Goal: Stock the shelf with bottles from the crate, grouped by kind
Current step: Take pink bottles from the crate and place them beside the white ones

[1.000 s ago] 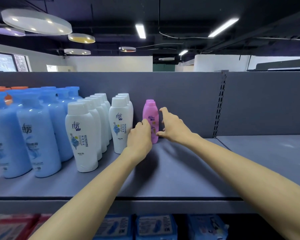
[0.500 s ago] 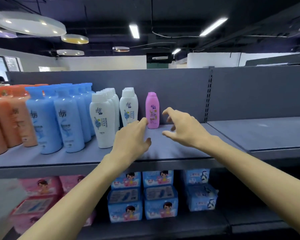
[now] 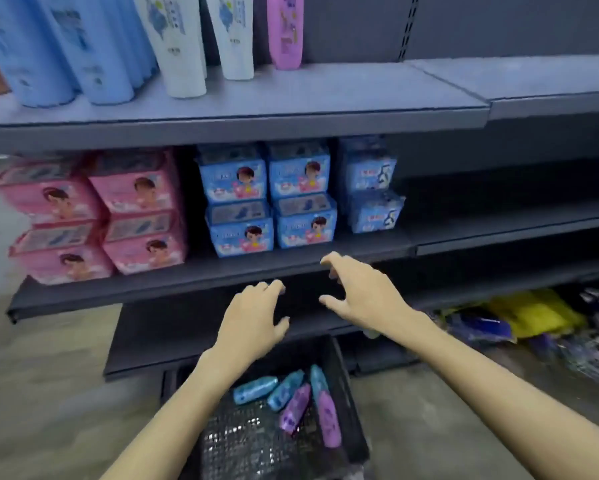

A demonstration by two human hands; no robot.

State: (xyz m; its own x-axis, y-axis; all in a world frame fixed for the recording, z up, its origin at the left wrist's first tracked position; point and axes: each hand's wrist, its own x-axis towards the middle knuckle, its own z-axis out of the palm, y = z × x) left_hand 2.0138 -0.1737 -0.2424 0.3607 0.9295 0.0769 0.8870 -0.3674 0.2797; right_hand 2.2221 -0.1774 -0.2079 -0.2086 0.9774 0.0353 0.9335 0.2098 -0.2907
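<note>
Blue bottles (image 3: 59,50) stand furthest left of the pink bottle (image 3: 286,31) on the top shelf (image 3: 325,98), and between them and it we see the white bottles (image 3: 183,46) in their own rows; the pink one stands alone just right of the white group, with bare shelf to its right. Well below that pink bottle, on the floor, sits the black crate (image 3: 339,368), and in it lie teal bottles (image 3: 256,389) and purple-pink bottles (image 3: 327,420), loose and crossing one another. Our left hand (image 3: 253,323) hangs below the pink bottle and a little left of it, above the crate, fingers spread and slack, holding nothing; our right hand (image 3: 363,292) hangs a little to the right, its grip likewise loose and empty. We judge that the next step is to pick from the crate. The main risk we see is a mix of kinds: the teal and purple-pink bottles touch and overlap, so a hasty grab could take two different sorts at once, or lift a teal one to the spot beside the pink bottle. A bottle lying on its side may also slip from a loose grip. On the shelf, the narrow pink bottle stands alone, so a neighbour set down carelessly could knock it over against the white rows.
</note>
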